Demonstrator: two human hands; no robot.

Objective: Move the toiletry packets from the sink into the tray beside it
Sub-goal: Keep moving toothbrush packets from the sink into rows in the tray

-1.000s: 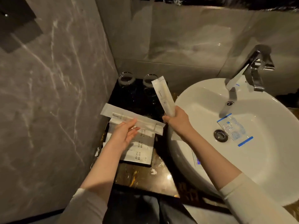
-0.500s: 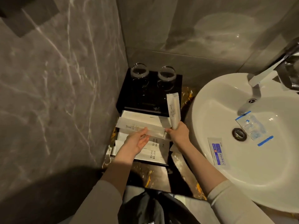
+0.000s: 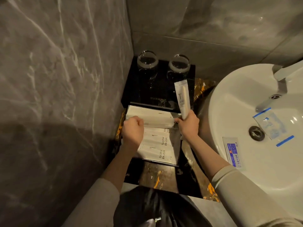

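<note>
- the left hand (image 3: 132,128) has come down since half a second ago: its grip is now curled round the left end of a long white packet (image 3: 157,123) and holds it low over the tray (image 3: 179,151), where earlier the fingers were looser and the packet sat higher.
- the right hand (image 3: 187,124) still grips a second packet (image 3: 182,97) by its lower end, so it stands nearly upright above the tray's far right corner; the thumb side seems to touch the right end of the long packet, though this is hard to tell.
- the tray already carries several toothbrush packets (image 3: 159,145) laid side by side, so the long one is close to being laid down across them.
- two more task items lie in the sink (image 3: 218,102): a clear sachet with blue strips (image 3: 271,126) just beside the drain (image 3: 256,133), and a blue-printed packet (image 3: 232,152) on the near slope.
- judged from this, the task is partly done; two in hand, two left.
- room is tight: the wall (image 3: 57,79) hems the tray's left edge, the sink rim its right, and two glasses (image 3: 164,63) stand behind on the black stand (image 3: 147,94). the dark worktop (image 3: 157,176) in front gives some room.
</note>
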